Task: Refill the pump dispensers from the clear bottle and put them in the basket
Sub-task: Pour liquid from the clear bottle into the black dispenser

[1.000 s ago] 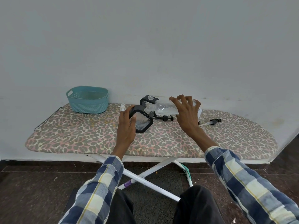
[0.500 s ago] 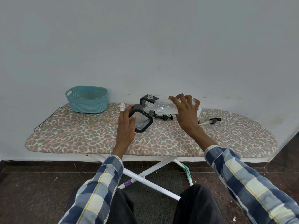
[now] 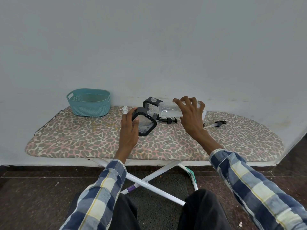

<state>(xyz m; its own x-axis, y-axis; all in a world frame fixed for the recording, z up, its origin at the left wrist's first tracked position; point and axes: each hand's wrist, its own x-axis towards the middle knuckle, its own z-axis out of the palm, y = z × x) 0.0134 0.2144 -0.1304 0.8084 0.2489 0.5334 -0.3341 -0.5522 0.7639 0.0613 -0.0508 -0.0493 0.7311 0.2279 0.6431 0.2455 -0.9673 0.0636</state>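
A teal woven basket sits at the left end of the leopard-print ironing board, against the wall. Near it lies a small white pump head. The left hand grips a black-framed square dispenser, tilted, fingers curled round its top edge. Behind stands a second dispenser, upright and uncapped. The right hand holds the clear bottle on its side, neck at the tilted dispenser's opening. Two black pumps lie on the board.
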